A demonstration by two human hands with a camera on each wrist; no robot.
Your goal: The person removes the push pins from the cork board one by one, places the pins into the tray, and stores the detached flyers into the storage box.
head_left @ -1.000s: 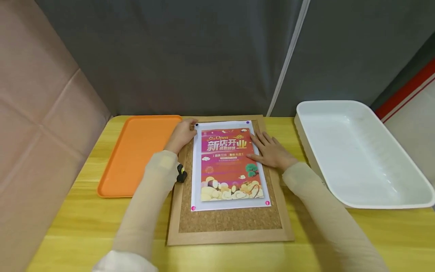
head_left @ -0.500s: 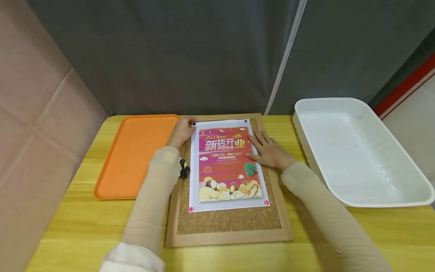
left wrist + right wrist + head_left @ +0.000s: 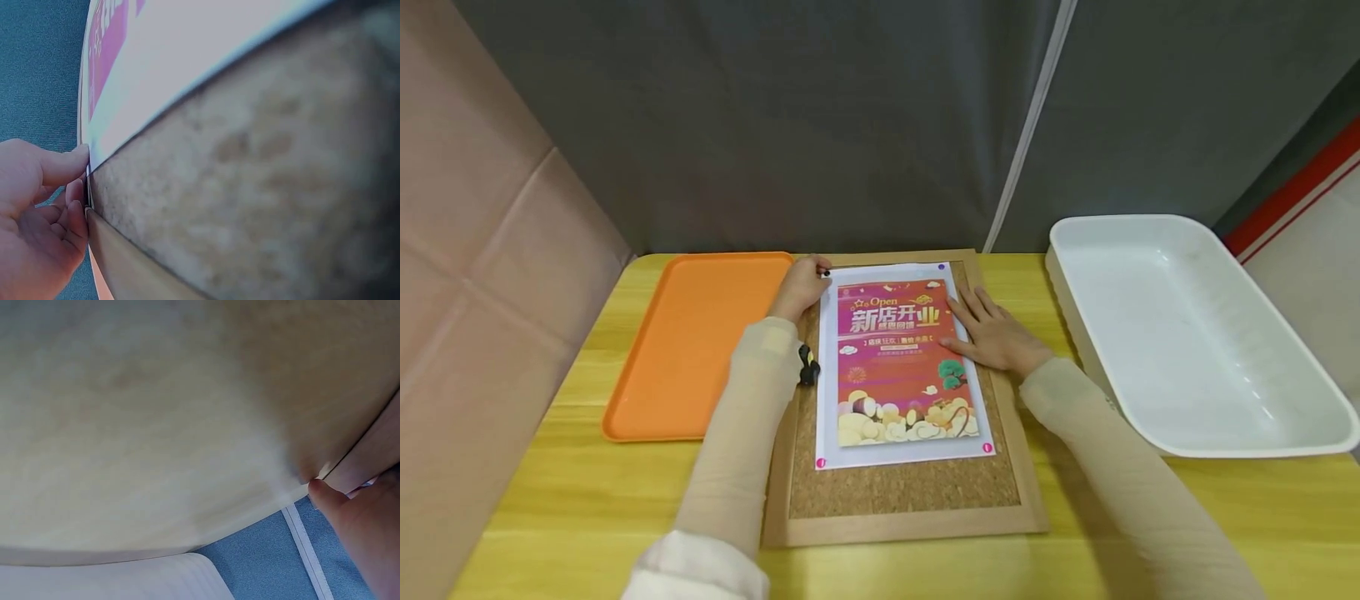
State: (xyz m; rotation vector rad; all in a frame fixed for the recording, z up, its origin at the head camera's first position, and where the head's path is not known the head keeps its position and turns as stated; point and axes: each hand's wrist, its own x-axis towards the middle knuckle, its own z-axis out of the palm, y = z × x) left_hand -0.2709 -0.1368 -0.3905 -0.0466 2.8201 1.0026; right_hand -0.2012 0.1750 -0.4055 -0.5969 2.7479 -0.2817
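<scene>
A cork board (image 3: 910, 492) with a brown frame lies on the table. On it lies a white sheet (image 3: 831, 392) bearing a red and purple poster (image 3: 895, 375). My left hand (image 3: 799, 287) is at the sheet's upper left corner, thumb and curled fingers around a small black pushpin (image 3: 827, 273). In the left wrist view, the thumb (image 3: 69, 164) touches the sheet's corner. My right hand (image 3: 996, 333) rests spread over the right edge of sheet and poster. A purple pushpin (image 3: 942, 267) marks the upper right corner; pink pushpins (image 3: 821, 463) sit at both lower corners.
An orange tray (image 3: 688, 358) lies left of the board, partly behind my left forearm. To the right stands a deep white basin (image 3: 1187, 350). A grey curtain (image 3: 775, 125) hangs behind the yellow wood-grain table (image 3: 580, 517).
The head view has shifted slightly, so board and tray appear a little farther left. Both hands keep their places, the left at the black pushpin and the right on the sheet.
</scene>
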